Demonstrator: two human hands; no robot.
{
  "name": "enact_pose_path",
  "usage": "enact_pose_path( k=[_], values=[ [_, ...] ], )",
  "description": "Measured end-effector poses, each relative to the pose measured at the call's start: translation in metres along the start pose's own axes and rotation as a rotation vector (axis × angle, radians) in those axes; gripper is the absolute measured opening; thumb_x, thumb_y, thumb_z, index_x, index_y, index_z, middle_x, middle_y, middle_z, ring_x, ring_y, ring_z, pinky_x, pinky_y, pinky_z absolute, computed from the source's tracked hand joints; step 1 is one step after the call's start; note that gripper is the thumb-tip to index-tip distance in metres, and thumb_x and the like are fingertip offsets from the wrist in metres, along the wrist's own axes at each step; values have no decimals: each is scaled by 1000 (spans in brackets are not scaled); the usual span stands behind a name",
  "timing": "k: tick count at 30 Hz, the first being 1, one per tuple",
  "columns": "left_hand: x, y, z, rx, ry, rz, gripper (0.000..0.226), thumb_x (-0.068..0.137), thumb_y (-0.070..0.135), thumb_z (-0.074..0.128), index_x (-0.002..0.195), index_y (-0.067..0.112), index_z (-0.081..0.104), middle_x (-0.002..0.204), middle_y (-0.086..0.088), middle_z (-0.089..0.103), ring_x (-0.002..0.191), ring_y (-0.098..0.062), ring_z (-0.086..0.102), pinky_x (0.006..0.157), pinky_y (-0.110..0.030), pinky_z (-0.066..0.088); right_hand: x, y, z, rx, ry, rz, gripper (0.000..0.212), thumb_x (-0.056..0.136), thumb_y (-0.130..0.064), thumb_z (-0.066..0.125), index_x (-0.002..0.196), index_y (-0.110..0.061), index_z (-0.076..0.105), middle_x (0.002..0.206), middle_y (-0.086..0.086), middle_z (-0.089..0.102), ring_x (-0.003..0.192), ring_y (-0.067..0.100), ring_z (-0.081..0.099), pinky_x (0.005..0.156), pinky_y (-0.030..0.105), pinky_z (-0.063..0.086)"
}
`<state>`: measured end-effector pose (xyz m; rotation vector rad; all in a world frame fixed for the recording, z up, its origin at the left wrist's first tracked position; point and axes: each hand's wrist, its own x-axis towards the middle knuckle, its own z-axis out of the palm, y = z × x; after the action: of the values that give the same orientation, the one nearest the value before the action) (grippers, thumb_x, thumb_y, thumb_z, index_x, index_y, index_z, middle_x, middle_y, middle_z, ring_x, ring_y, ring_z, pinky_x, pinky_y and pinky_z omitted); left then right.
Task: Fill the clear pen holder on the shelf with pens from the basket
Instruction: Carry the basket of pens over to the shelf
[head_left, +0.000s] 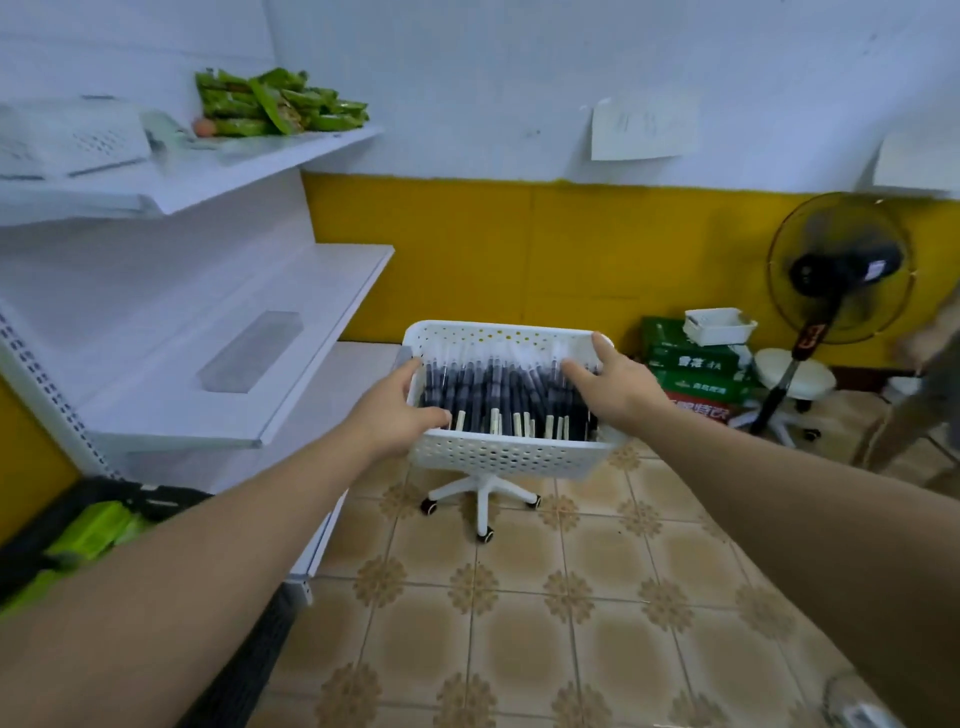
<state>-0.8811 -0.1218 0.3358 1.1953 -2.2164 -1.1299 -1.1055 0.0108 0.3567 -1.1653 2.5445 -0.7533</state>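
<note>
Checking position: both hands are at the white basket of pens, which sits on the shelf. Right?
No. In the head view the left hand and right hand are at the white basket of pens, but it sits on a wheeled stool, not the shelf.

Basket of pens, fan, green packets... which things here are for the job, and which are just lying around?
For the job: basket, pens inside it, clear pen holder on the shelf, left hand holding the basket's edge, right hand at the pens.

Just lying about: fan, green packets, green boxes, small white tray.
</note>
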Motion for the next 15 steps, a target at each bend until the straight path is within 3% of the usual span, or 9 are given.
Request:
enact_pose_path(
  k=[5, 8, 12, 15],
  values=[
    [84, 2, -8, -7, -23, 44, 87, 84, 24, 70, 153, 30, 17, 154, -4, 32, 131, -32, 43, 98, -53, 47, 68, -12, 7, 28, 50, 31, 73, 95, -59, 36, 154, -28, 6, 140, 16, 49, 92, 25, 55, 81, 37, 46],
    [127, 4, -14, 7, -41, 54, 87, 85, 27, 70, 153, 32, 16, 156, -3, 29, 134, -31, 40, 100, -52, 46, 103, -20, 8, 40, 69, 55, 72, 96, -58, 36, 154, -28, 7, 140, 16, 49, 108, 31, 56, 85, 38, 44],
    [179, 5, -13, -5, -80, 67, 88, 84, 26, 71, 153, 30, 17, 154, -6, 32, 134, -31, 40, 103, -51, 44, 150, -20, 13, 34, 83, 71, 72, 95, -60, 35, 153, -29, 8, 139, 17, 49, 93, 25, 58, 84, 39, 49],
    [216, 5, -6, -1, -81, 61, 87, 85, 26, 70, 153, 29, 17, 154, -6, 31, 136, -31, 38, 106, -51, 41, 190, -15, 15, 16, 77, 72, 73, 94, -61, 35, 153, -29, 7, 144, 15, 45, 100, 27, 59, 85, 40, 50]
  ],
)
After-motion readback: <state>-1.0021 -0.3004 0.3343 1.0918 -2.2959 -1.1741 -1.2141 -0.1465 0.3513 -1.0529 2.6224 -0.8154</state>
